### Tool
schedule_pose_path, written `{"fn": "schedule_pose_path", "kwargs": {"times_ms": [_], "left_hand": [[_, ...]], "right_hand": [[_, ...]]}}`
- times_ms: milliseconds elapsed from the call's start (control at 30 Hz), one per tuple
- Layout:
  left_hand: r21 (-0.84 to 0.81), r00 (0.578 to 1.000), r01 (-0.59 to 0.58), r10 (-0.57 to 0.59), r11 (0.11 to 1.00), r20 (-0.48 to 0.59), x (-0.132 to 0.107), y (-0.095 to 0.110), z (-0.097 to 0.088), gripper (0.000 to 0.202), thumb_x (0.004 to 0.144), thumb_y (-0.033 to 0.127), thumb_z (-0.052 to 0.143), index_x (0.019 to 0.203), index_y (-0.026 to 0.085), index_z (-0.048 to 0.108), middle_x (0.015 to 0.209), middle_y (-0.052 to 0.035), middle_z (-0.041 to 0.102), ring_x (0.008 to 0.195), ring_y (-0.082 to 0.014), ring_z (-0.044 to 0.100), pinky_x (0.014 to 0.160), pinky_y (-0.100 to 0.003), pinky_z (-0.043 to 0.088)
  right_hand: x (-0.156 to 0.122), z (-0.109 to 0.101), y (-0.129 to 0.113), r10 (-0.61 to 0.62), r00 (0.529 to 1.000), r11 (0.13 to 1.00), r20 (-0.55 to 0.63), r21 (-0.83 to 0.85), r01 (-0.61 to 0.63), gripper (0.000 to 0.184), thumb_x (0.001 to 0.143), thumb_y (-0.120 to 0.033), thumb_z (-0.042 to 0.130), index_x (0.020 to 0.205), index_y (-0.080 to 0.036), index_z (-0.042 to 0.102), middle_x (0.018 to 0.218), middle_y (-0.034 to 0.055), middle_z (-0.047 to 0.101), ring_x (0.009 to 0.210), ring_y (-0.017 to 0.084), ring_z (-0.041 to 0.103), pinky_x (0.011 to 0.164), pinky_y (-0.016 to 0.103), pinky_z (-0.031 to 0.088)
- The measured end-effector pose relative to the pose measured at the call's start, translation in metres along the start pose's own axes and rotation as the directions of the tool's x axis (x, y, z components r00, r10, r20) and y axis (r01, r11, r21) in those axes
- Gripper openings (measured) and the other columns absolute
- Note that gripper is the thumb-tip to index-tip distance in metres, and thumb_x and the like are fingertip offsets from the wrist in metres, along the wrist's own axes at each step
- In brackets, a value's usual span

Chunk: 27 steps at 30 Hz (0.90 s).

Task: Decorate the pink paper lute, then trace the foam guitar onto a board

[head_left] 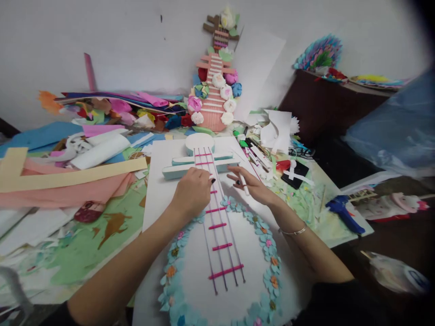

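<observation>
A white paper pipa-like instrument (224, 258) lies on a white board, edged with blue paper flowers. Grey strings run down its neck over several pink crossbars (222, 246). Over the upper neck is my left hand (195, 192), its fingers closed at the strings; what they pinch, if anything, is hidden. My right hand (253, 184) hovers just right of the neck, holding a slim white pen-like stick (244, 184) between its fingers. Beyond both hands are the rounded white head (200, 142) and the pale blue-edged side pegs (178, 170).
A pink flowered paper instrument (214, 108) stands against the wall. Paper scraps and rolls (100, 149) crowd the left. Pens (258, 154), a dark phone-like slab (297, 174) and a blue glue gun (345, 215) lie to the right. A yellow cardboard strip (84, 179) juts in from the left.
</observation>
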<state>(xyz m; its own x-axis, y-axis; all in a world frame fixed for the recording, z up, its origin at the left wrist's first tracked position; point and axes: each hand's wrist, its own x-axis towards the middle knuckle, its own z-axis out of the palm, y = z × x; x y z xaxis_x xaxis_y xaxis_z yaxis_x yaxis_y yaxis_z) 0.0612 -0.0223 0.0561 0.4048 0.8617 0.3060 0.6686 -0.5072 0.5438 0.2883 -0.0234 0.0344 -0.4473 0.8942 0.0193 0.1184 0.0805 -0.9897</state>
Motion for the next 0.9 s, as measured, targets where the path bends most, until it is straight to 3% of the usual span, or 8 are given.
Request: {"fn": "schedule_pose_path", "kwargs": {"times_ms": [33,133,200,267,400,633,800,900], "left_hand": [[0.095,0.996,-0.078,0.074,0.992,0.043,0.001,0.002,0.005,0.023,0.088,0.020,0.038,0.088,0.013,0.060,0.099,-0.0167,0.067,0.105,-0.0309,0.055,0.094,-0.052,0.041],[0.161,0.979,-0.154,0.128,0.975,0.157,0.001,-0.003,0.023,0.028,0.091,0.019,0.035,0.096,0.013,0.061,0.122,-0.0155,0.063,0.119,-0.0305,0.050,0.100,-0.055,0.038],[0.151,0.973,-0.180,0.154,0.972,0.170,0.001,-0.009,0.032,0.030,0.092,0.019,0.033,0.092,0.014,0.062,0.130,-0.0149,0.058,0.127,-0.0292,0.044,0.107,-0.055,0.033],[0.117,0.967,-0.211,0.189,0.971,0.170,0.001,-0.013,0.037,0.033,0.093,0.019,0.030,0.087,0.014,0.062,0.132,-0.0162,0.057,0.130,-0.0267,0.042,0.111,-0.052,0.030],[0.069,0.969,-0.172,0.156,0.983,0.194,0.004,-0.012,0.036,0.034,0.093,0.022,0.029,0.085,0.015,0.061,0.135,-0.0159,0.055,0.134,-0.0275,0.037,0.112,-0.051,0.029],[0.042,0.962,-0.066,0.052,0.997,0.268,0.005,-0.005,0.032,0.033,0.092,0.023,0.031,0.097,0.015,0.062,0.141,-0.0106,0.050,0.140,-0.0318,0.027,0.107,-0.053,0.035],[0.021,0.961,-0.034,0.027,0.999,0.274,0.002,-0.003,0.032,0.033,0.093,0.024,0.030,0.101,0.016,0.060,0.142,-0.0097,0.049,0.140,-0.0327,0.026,0.105,-0.055,0.037],[0.000,0.964,-0.044,0.042,0.999,0.262,0.002,-0.004,0.031,0.031,0.093,0.025,0.031,0.098,0.017,0.061,0.142,-0.0096,0.049,0.140,-0.0327,0.027,0.105,-0.055,0.037]], "right_hand": [[0.000,-0.005,-0.003,-0.019,0.998,1.000,-0.064,-0.015,0.018,0.043,0.084,-0.042,0.059,0.126,-0.032,0.050,0.141,0.0056,0.042,0.124,0.024,0.051,0.100,0.041,0.042],[0.007,-0.019,-0.011,-0.101,0.969,0.992,-0.226,-0.095,0.081,0.043,0.088,-0.053,0.048,0.112,-0.021,0.062,0.106,0.0089,0.066,0.090,0.017,0.063,0.081,0.033,0.046],[0.015,-0.025,-0.012,-0.140,0.946,0.985,-0.292,-0.138,0.104,0.049,0.087,-0.058,0.046,0.096,-0.016,0.069,0.078,0.0067,0.067,0.072,0.014,0.059,0.068,0.029,0.043],[0.025,-0.028,-0.008,-0.131,0.935,0.989,-0.331,-0.104,0.102,0.048,0.082,-0.059,0.053,0.082,-0.014,0.070,0.064,0.0038,0.061,0.062,0.012,0.053,0.060,0.027,0.039],[0.040,-0.030,0.014,-0.069,0.921,0.997,-0.384,0.003,0.076,0.033,0.074,-0.047,0.066,0.073,-0.014,0.067,0.059,0.0005,0.057,0.056,0.010,0.048,0.055,0.025,0.037],[0.040,-0.029,0.059,-0.027,0.882,0.987,-0.470,0.127,0.098,0.020,0.073,-0.034,0.061,0.066,-0.016,0.064,0.052,-0.0029,0.049,0.048,0.007,0.040,0.052,0.023,0.036],[0.039,-0.027,0.066,-0.043,0.855,0.977,-0.516,0.159,0.145,0.017,0.071,-0.033,0.062,0.070,-0.017,0.066,0.060,0.0003,0.058,0.051,0.009,0.044,0.052,0.023,0.038],[0.036,-0.028,0.065,-0.053,0.823,0.971,-0.566,0.164,0.175,0.020,0.070,-0.035,0.061,0.063,-0.017,0.062,0.062,0.0025,0.061,0.047,0.009,0.043,0.050,0.026,0.040]]}}
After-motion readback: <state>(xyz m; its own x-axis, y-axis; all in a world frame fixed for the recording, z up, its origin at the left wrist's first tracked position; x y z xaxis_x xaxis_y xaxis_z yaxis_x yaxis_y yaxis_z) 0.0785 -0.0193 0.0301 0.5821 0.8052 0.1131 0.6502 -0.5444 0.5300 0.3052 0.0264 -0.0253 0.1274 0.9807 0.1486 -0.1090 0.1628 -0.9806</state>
